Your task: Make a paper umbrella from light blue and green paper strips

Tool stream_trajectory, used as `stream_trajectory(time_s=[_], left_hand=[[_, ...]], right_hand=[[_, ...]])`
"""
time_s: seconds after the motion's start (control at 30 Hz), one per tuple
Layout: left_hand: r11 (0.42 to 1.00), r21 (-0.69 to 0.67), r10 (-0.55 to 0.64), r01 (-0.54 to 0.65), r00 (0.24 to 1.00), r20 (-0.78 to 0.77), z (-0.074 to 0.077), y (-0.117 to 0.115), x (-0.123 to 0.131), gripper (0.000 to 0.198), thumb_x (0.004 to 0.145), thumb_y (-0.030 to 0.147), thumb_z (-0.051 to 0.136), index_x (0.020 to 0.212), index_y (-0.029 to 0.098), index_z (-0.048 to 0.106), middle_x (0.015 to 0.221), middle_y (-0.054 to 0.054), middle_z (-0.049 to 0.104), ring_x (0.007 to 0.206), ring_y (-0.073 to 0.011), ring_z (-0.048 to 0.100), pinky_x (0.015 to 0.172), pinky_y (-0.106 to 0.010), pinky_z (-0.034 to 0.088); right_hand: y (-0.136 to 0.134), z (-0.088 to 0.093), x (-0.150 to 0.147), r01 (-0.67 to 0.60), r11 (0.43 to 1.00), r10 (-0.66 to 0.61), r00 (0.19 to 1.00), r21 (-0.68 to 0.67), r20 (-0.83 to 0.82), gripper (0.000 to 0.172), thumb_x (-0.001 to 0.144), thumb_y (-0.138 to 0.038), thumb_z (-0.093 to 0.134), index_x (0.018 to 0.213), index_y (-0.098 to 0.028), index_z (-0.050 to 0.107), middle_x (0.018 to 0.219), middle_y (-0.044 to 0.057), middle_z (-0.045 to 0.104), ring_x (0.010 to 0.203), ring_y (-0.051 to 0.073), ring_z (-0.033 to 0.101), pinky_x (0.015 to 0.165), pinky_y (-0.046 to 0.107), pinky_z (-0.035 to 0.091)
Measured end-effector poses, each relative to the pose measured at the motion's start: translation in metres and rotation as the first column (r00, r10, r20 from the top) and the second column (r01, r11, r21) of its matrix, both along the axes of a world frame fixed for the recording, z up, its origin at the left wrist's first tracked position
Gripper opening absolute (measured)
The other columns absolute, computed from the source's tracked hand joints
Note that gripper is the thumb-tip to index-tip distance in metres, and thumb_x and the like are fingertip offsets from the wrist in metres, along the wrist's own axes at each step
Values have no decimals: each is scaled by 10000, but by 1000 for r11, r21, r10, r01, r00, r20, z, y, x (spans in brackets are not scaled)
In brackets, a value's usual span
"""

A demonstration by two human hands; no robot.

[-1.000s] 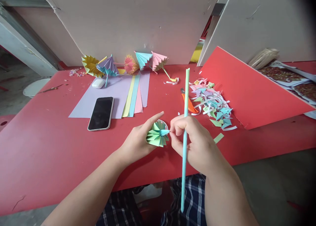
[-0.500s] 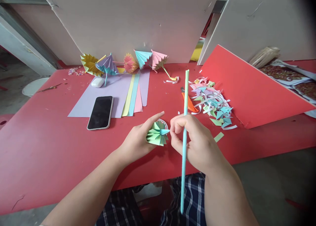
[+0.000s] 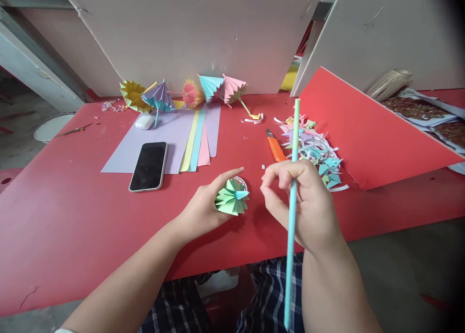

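My left hand (image 3: 207,202) is closed around a green and blue pleated paper umbrella top (image 3: 232,199), its blue tip pointing right. A white ring-shaped edge shows behind the pleats. In my right hand (image 3: 301,197) is a long, thin rolled paper stick (image 3: 291,236), pale green at the upper end and light blue below. It stands nearly upright between the fingers, its lower end over my lap. Thumb and forefinger are slightly apart, a short way right of the umbrella top.
Finished paper umbrellas (image 3: 210,87) line the back of the red table (image 3: 72,216). Coloured paper sheets (image 3: 163,144), a phone (image 3: 148,166) and a white earbud case (image 3: 144,122) lie left. An orange utility knife (image 3: 276,149) and paper scraps (image 3: 327,161) lie right, beside a tilted red board (image 3: 370,134).
My right hand has moved right, away from the umbrella top's tip, carrying the stick with it. More of the knife now shows. My left hand stays about where it was.
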State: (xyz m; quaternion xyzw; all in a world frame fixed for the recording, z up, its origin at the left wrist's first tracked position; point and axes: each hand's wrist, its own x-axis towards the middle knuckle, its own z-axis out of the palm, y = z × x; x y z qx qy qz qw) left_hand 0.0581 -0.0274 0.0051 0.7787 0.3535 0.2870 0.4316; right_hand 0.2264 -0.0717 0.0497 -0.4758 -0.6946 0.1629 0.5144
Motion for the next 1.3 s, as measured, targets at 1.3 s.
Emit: stream_trajectory(time_s=[1.3], left_hand=[[986,154,75,-58,992,-104,-1,0,1,668,692,160,577,1290,292,309,972,3,625,641,-82,551,604,-204,445]], right_hand=[[-3,-3,-2,-53,994,72,973,-93,221,250,701,-16,442,736,-229,317,774,-13,476,704,126,482,655,289,400]])
